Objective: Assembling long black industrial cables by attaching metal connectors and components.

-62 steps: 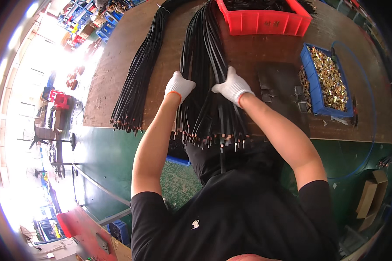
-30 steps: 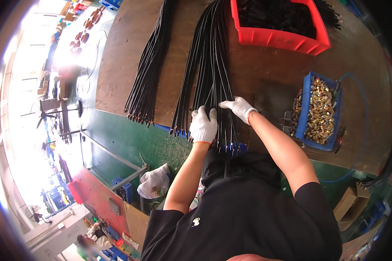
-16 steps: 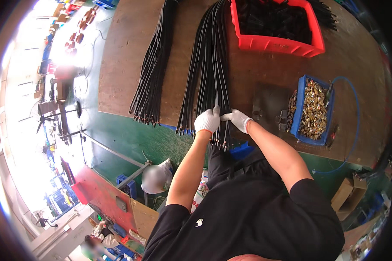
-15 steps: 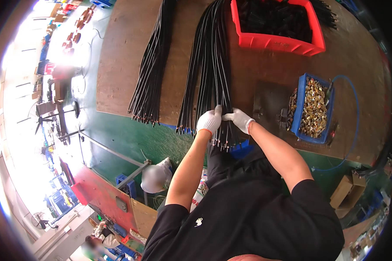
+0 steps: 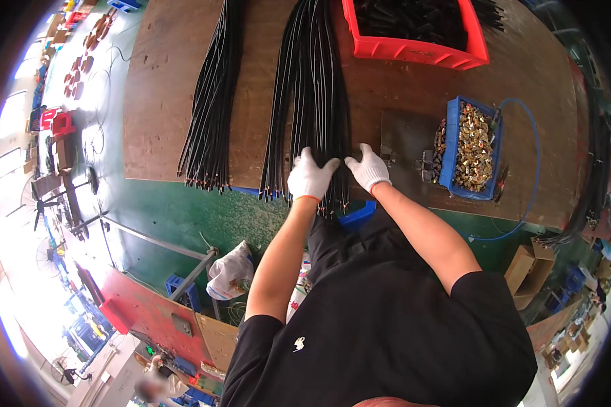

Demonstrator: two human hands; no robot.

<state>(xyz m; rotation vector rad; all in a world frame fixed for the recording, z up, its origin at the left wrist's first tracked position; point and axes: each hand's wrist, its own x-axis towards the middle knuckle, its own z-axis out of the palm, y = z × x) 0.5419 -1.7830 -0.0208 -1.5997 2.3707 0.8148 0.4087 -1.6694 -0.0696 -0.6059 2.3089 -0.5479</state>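
A thick bundle of black cables lies lengthwise on the brown table. Its cut ends, with copper-coloured tips, hang past the near edge. My left hand, in a white glove, rests over the bundle near these ends, fingers and thumb spread. Just right of the cables is my right hand, also gloved, thumb and fingers apart and nothing held. A gap with some cables in it separates the two hands. Further left lies a second bundle of black cables, touched by neither hand.
A red bin of black pieces stands at the back. To the right is a blue bin of small brassy metal parts, with a blue hose beside it. A white sack and a cardboard box sit below table level.
My hands were close together at the cable ends; now they have spread apart and the fingers have opened. The whole view has shifted, so the table and bins appear further left and up.
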